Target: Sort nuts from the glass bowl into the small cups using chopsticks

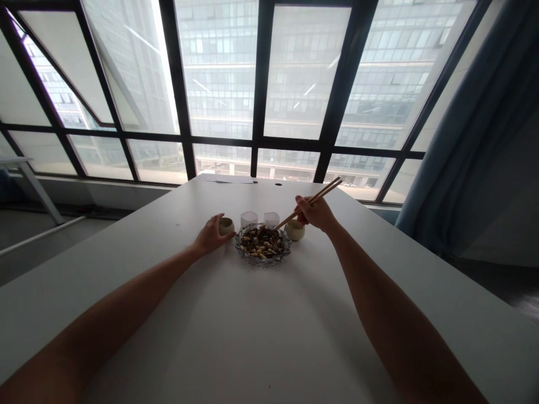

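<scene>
A clear glass dish [263,261] with a scalloped rim holds a mix of peanuts and dark seeds [261,242]. My left hand [211,234] is around a small pale cup [226,226] at the dish's left side, with thumb and fingers on either side of it. In my right hand [316,213] is a pair of wooden chopsticks [309,202], their tips at the dish's upper right edge. A second pale cup [295,230] stands right of the dish, partly under my right hand. Two clear cups [249,219] [272,219] stand behind the dish.
The white table [261,325] reaches toward large windows [223,73]. A paper sheet [227,179] lies at its far edge, near two dark round spots. A blue curtain [458,134] hangs at the right. Part of another table [37,185] shows at the left.
</scene>
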The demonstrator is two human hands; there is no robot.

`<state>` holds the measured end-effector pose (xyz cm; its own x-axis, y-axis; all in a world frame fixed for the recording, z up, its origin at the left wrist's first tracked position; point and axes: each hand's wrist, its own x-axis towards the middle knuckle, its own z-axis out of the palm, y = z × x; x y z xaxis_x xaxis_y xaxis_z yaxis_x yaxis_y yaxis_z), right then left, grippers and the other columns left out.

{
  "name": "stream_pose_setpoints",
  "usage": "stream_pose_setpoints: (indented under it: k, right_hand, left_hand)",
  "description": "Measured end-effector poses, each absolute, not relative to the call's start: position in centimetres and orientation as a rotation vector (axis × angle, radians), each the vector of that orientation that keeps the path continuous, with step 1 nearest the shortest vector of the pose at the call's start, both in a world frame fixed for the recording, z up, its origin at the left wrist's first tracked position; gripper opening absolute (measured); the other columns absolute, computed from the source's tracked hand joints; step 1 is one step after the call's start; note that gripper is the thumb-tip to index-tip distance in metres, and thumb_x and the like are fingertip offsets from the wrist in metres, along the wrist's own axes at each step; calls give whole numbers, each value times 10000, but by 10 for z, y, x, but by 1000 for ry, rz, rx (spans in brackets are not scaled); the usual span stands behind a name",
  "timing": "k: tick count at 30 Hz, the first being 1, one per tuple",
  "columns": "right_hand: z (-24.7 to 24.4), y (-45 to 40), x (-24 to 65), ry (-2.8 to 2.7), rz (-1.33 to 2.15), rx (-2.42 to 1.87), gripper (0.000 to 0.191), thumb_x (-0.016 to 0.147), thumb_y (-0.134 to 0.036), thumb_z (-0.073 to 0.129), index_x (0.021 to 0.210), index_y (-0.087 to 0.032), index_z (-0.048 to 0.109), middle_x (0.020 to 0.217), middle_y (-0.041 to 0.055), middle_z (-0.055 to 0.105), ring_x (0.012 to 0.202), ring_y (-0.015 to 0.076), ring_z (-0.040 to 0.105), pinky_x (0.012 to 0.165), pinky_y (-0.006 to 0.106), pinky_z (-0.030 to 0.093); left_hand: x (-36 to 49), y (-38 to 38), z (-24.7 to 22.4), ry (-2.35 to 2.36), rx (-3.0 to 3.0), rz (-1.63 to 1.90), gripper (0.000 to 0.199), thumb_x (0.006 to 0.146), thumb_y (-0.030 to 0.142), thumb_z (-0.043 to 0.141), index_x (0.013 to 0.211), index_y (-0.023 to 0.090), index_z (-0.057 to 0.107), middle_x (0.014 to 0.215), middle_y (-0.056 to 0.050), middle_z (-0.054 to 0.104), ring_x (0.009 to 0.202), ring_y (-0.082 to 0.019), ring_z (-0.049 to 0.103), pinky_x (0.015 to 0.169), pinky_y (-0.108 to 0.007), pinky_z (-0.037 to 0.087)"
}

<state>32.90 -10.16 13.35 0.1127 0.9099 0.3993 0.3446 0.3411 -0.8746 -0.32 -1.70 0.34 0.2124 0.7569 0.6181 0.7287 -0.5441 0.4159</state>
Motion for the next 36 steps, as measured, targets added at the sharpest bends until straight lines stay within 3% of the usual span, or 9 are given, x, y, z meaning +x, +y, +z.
stream_pose_setpoints:
  k: [7,12,17,25,32,36]
  right_hand:
    - [142,-93,328,-869,714,-1150,385,959,-323,561,613,-158,610,427,17,596,296,94,495,306,197,431]
    - [132,-99,299,-1088,609,-1042,464,901,-538,620,612,-176,596,427,23,589,303,102,489,302,208,406]
    - [109,-99,247,-1357,582,-959,575,846,-731,555,678,-185,614,475,26,617,355,114,537,349,211,432]
    - [103,-76,218,-1723,575,-1049,632,793,-802,549,675,-184,614,535,27,638,438,124,583,415,216,449]
    - [130,-102,283,-1614,398,-1164,658,788,-801,560,637,-164,629,424,15,558,328,103,484,349,222,395]
    - [139,-106,311,-1752,412,-1340,620,792,-745,616,594,-157,631,407,23,552,329,107,497,347,220,405]
  left_hand:
    - [-1,-23,-3,1371,2428,1387,832,660,354,817,1375,149,447,1323,-173,595,1224,-331,594,1059,-477,494]
    - [2,-28,1,1252,2487,1404,751,682,310,806,1344,174,478,1307,-147,568,1241,-320,569,1075,-473,487]
    - [4,-26,-1,1187,2499,1402,743,678,274,818,1334,186,481,1290,-136,569,1229,-318,565,1069,-491,489]
    - [8,-22,-6,1147,2491,1414,759,658,271,839,1331,183,497,1279,-141,586,1193,-319,586,1046,-499,504]
    - [12,-22,-6,1172,2448,1406,765,652,265,833,1334,143,510,1283,-160,585,1204,-330,582,1069,-486,487]
    - [10,-19,-7,1218,2405,1387,785,654,306,833,1347,137,507,1271,-159,590,1188,-334,594,1059,-484,491]
